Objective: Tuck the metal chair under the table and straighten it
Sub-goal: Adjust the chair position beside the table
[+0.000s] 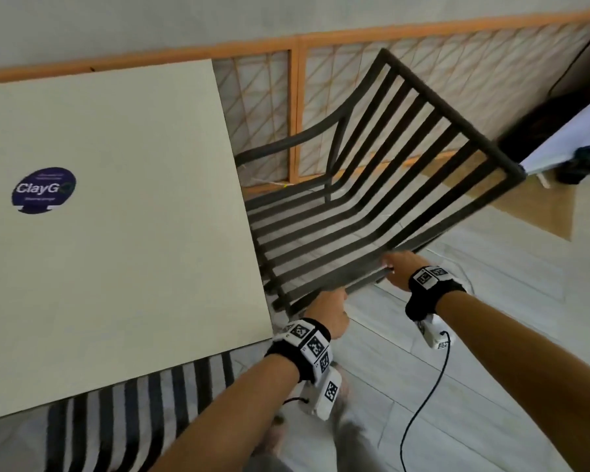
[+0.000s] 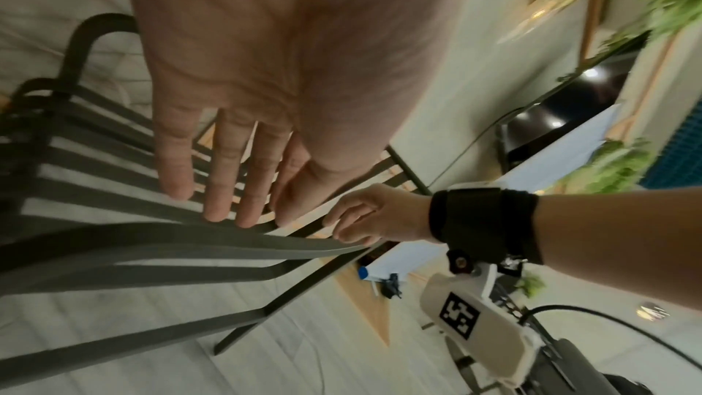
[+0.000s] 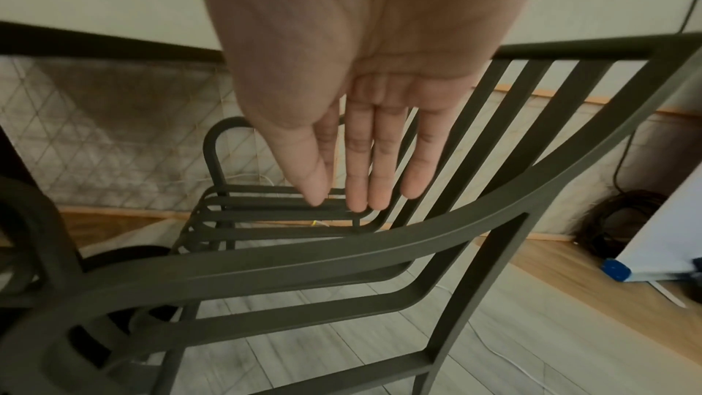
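Note:
A dark grey metal chair (image 1: 372,185) with a slatted seat and back stands at the right edge of the cream table (image 1: 116,199), turned at an angle to it. Its seat front reaches the table edge. Both my hands are at the chair's near armrest (image 3: 342,254). My left hand (image 1: 331,308) is at the armrest's table end, fingers straight, tips at the rail (image 2: 190,239). My right hand (image 1: 397,267) is further along, near the backrest. In the right wrist view its fingers (image 3: 357,185) are straight and lie above the rail. Neither hand wraps the metal.
A second slatted chair (image 1: 133,420) sits under the table's near edge. A wooden-framed mesh railing (image 1: 297,114) runs behind the chair. A black cable (image 1: 426,396) trails over the pale plank floor. A white panel (image 1: 566,137) and dark cables lie at the right.

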A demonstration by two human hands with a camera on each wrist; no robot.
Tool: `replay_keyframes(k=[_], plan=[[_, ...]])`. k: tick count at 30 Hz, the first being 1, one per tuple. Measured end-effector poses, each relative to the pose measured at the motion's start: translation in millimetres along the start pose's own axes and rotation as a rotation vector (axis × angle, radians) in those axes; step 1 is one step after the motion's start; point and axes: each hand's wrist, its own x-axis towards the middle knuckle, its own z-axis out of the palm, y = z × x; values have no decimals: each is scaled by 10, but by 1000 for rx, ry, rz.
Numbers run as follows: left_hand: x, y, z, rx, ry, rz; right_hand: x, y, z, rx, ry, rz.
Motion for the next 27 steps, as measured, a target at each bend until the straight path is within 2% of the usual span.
replay_keyframes(k=[3, 6, 9, 14, 17, 19, 22, 27], plan=[[477, 21, 128, -6, 26, -74, 427, 171, 43, -30, -25, -74], [912, 32, 271, 131, 45, -93, 738, 347, 154, -138, -54, -145], [1199, 32, 432, 240, 9, -132, 915, 575, 263, -293, -38, -198], [1414, -50, 520, 307, -42, -177, 1071, 1039, 195, -484, -37, -108], [1389, -141, 439, 351, -82, -185, 1061, 1242, 134, -526, 48, -114], [1334, -271, 319, 380, -78, -234, 991, 1185, 169, -515, 71, -162], [1257, -505, 93, 410, -51, -371, 900, 848, 274, -463, 41, -248], [1335, -592, -214, 430, -15, -550, 974, 395, 307, -384, 85, -273]])
